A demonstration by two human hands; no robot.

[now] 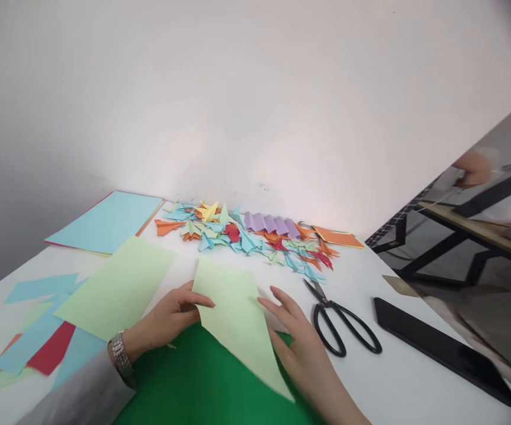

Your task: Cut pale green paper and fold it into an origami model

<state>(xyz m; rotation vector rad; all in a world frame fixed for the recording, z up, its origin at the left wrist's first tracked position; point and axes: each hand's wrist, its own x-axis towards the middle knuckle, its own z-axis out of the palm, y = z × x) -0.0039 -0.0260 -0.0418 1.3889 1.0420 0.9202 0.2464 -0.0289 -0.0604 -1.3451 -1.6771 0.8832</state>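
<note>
A light green sheet of paper (233,313) is slightly raised and tilted in front of me. My left hand (169,316), with a metal watch (121,354) at the wrist, grips its left edge, one finger lying over the top. At the right edge is my right hand (297,339), fingers spread, the index fingertip at or touching the paper's border. Beneath the sheet lies a green surface (184,383). To the left another light green sheet (118,289) rests flat. Black-handled scissors (326,307) lie partly open to the right of my right hand.
Folded paper pieces (246,239) in several colours are heaped along the wall, with a pleated purple strip (271,224). A blue-topped paper stack (109,221) is back left; cut scraps (47,336) lie left. A long black object (441,348) lies right. Another person's hand (477,168) shows beyond.
</note>
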